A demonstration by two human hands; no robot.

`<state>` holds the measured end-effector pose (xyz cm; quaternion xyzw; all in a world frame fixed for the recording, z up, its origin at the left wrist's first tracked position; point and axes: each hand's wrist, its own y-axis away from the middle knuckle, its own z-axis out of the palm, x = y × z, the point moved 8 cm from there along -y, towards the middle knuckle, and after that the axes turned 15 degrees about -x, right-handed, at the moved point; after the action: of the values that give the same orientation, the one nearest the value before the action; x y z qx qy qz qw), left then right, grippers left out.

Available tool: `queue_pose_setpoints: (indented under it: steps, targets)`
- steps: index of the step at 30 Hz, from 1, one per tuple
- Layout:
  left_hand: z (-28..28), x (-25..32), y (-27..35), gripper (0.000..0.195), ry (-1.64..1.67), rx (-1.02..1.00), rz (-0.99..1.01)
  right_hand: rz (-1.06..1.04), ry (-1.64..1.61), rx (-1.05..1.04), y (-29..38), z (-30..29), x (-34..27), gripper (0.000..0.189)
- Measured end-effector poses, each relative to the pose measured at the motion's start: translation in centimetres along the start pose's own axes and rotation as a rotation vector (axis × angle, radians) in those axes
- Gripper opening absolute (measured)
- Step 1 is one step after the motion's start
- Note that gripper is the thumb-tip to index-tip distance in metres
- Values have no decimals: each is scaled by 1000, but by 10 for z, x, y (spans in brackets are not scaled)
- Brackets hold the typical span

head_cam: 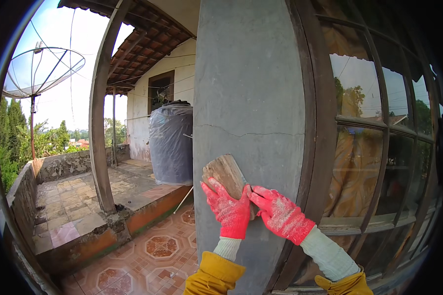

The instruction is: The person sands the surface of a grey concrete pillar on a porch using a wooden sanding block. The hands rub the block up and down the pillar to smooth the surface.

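In red gloves dusted with pale powder, both hands are at a worn wooden block (225, 173) in front of a grey plastered wall (249, 92). My left hand (229, 208) grips the block's lower part, thumb on its right side. Close beside it, my right hand (277, 212) has its fingertips at the block's right edge, where a thin grey edge shows; whether they pinch that edge is hidden. The block is tilted, its top leaning left. A thin crack (243, 135) runs across the wall above it.
Right of the wall stands a dark wooden frame with paned windows (358, 169). To the left are a plastic-wrapped water tank (171, 143), a wooden post (105, 110), a raised step (147, 214) and patterned floor tiles (160, 246). A thin rod (183, 200) leans near the wall's base.
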<state>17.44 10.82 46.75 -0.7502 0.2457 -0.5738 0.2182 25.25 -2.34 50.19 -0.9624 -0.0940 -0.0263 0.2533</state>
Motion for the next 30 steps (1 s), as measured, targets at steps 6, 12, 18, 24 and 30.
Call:
queue_pose_setpoints:
  steps: [6, 12, 18, 24, 30]
  targets:
    - [-86, 33, -139, 102, -76, 113, 169, 29, 309, 228, 50, -48, 7, 55]
    - [-34, -106, -6, 107, -235, 23, 595, 79, 409, 357, 60, -10, 38, 56]
    - [-83, -20, -123, 98, -223, 114, 589, 64, 467, 388, 50, 32, 48, 55]
    - [-76, -14, -146, 98, -89, 62, 575, 193, 470, 428, 64, 31, 49, 64]
    - [-71, -116, -62, 103, -187, -36, 694, 154, 531, 522, 58, 43, 44, 64]
